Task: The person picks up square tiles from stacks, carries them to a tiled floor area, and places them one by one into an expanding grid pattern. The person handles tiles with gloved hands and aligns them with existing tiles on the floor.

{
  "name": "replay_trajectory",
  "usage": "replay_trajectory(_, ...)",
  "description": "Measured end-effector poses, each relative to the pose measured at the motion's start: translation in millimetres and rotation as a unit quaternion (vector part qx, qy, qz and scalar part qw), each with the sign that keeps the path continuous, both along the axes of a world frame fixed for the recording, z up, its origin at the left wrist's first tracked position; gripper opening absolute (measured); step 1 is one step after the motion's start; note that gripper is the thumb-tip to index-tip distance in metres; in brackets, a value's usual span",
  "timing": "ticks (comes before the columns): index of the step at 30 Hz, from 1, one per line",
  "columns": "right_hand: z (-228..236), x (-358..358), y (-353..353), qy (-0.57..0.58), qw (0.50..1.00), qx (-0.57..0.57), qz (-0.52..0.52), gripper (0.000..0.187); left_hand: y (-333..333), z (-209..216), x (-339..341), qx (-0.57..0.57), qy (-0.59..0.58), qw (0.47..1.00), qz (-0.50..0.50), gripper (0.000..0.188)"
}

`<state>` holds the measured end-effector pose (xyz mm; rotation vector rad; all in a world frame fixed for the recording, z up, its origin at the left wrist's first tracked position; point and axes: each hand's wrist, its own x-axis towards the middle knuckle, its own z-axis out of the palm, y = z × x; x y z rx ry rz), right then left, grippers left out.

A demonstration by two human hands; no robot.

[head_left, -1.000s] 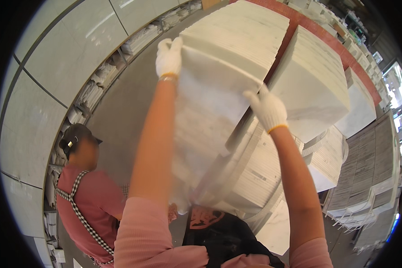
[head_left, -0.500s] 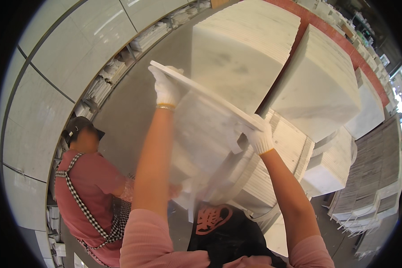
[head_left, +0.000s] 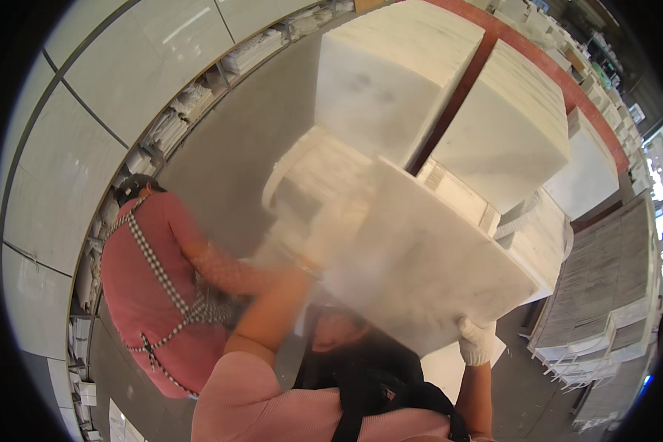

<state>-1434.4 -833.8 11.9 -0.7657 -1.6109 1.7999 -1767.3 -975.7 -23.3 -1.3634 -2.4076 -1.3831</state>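
A large grey-white marble slab (head_left: 435,265) is tilted in front of me, its face toward me. My right hand (head_left: 476,342), in a white knitted glove, is closed on the slab's lower right edge. My left hand (head_left: 330,247), also gloved, is smeared by motion beside the slab's left side, and its fingers cannot be made out. Behind the slab stands a stack of pale stone pieces (head_left: 324,158), some with curved edges. My left forearm (head_left: 276,309) crosses in front of a co-worker's arm.
At my left a co-worker (head_left: 155,280) in a pink top and checked apron straps bends forward. Big stacks of slabs (head_left: 390,81) stand ahead beside a red beam (head_left: 512,37). Wall panels (head_left: 88,96) line the left, above low shelves (head_left: 191,103). More thin slabs (head_left: 597,302) stand at right.
The slab has turned from nearly edge-on to face me and moved down and right. My right hand has dropped to its lower edge; my left hand has left its upper corner. The co-worker leans further forward.
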Motion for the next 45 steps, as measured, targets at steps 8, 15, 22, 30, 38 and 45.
replay_trajectory(8,-30.1,150.9,-17.3,-0.015,0.988,-0.093,-0.123,0.065,3.4,-58.5,126.7,-0.281,0.217,0.924,-0.142,0.041)
replay_trajectory(15,-43.4,271.6,-39.9,-0.019,0.964,-0.238,-0.115,0.062,-9.5,-34.0,229.0,-0.063,-0.206,0.96,-0.176,0.044)
replay_trajectory(22,-18.8,323.4,-81.5,0.049,0.936,-0.335,-0.099,0.052,-40.0,-16.3,282.3,-0.047,-0.46,0.869,-0.176,0.049)
replay_trajectory(30,-56.8,335.9,-112.8,0.017,0.926,-0.347,-0.15,0.062,-70.7,-61.5,286.1,-0.079,-0.428,0.883,-0.177,0.056)
replay_trajectory(38,-58.7,290.4,-165.2,-0.07,0.93,-0.315,-0.175,0.051,-104.8,-80.3,287.6,-0.085,-0.6,0.795,-0.033,0.057)
replay_trajectory(45,-62.8,274.9,-207.0,-0.066,0.972,-0.226,-0.025,0.04,-104.0,-72.2,253.3,-0.073,-0.595,0.798,-0.068,0.056)
